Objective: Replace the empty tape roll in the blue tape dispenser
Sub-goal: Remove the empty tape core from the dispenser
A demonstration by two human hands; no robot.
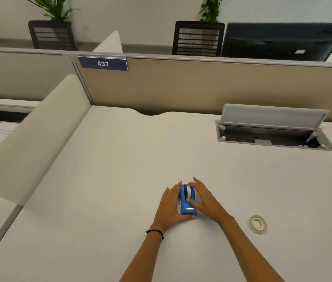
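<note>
The blue tape dispenser [187, 202] stands on the white desk [120, 180], with its cutter end toward me. A white roll [190, 191] shows in its top. My left hand [170, 206] wraps its left side, thumb under the near end. My right hand [204, 199] grips its right side, thumb across the blue body. A second, thin pale tape roll [258, 223] lies flat on the desk to the right of my right forearm, apart from both hands.
An open cable hatch [273, 131] with a raised lid is sunk in the desk at the back right. A beige partition [181, 88] with a "437" sign [103, 63] bounds the far edge. A white side divider [34, 135] bounds the left.
</note>
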